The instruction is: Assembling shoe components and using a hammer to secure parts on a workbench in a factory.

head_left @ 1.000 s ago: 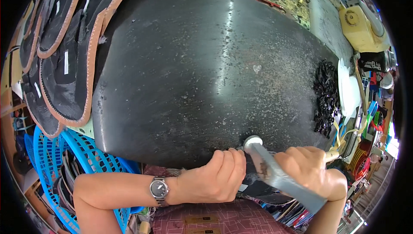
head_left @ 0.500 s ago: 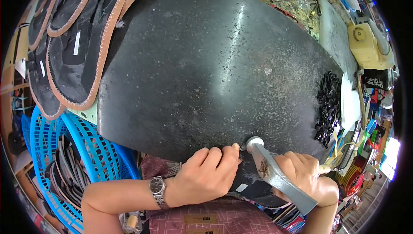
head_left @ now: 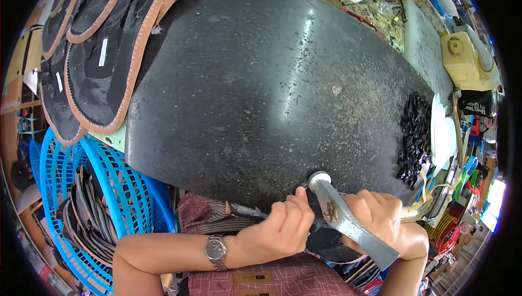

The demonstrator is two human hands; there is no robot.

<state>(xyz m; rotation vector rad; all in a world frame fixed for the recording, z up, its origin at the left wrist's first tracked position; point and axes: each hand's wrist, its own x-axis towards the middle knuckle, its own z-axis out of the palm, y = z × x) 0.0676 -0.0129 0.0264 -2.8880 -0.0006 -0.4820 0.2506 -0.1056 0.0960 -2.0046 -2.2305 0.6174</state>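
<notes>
My right hand (head_left: 383, 221) grips a metal hammer (head_left: 348, 221); its round face rests at the near edge of a large black stone slab (head_left: 272, 95). My left hand (head_left: 277, 231), with a wristwatch on its wrist, pinches a black leather piece (head_left: 326, 239) just left of the hammer head, at the slab's near edge. Most of that piece is hidden under both hands and below the slab.
Black shoe-upper pieces with tan stitched edges (head_left: 103, 51) are stacked at the slab's left. Blue plastic baskets (head_left: 98, 209) with straps stand at lower left. A pile of small black pieces (head_left: 416, 133) lies at the slab's right. A yellow container (head_left: 467, 59) and clutter sit far right.
The view has shifted, so the slab now sits lower and further right in the picture. Both hands stay at the slab's near edge, with the hammer head still by the left fingers.
</notes>
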